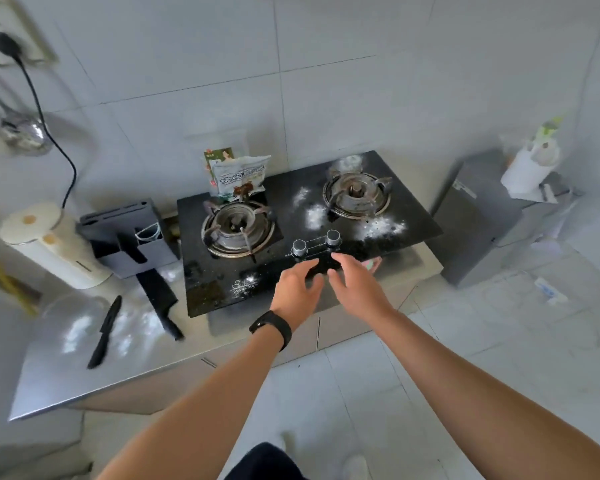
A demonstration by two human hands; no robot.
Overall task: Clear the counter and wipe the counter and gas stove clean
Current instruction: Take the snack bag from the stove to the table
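Note:
A black two-burner gas stove (291,223) stands on the steel counter (84,368), dusted with white powder around the right burner (357,195). More powder lies on the counter at the left. Two snack bags (238,178) lean at the stove's back. A black cleaver (160,303) and a small black knife (106,332) lie on the counter. My left hand (297,289), with a black wristband, and my right hand (355,285) hover side by side over the stove's front edge below the two knobs (316,242). Both have relaxed fingers and hold nothing.
A grey knife block (129,233) and a white electric kettle (49,244) stand left of the stove, with a black cord running to a wall socket. A grey box (482,216) with a paper roll on top stands at the right. Tiled floor lies below.

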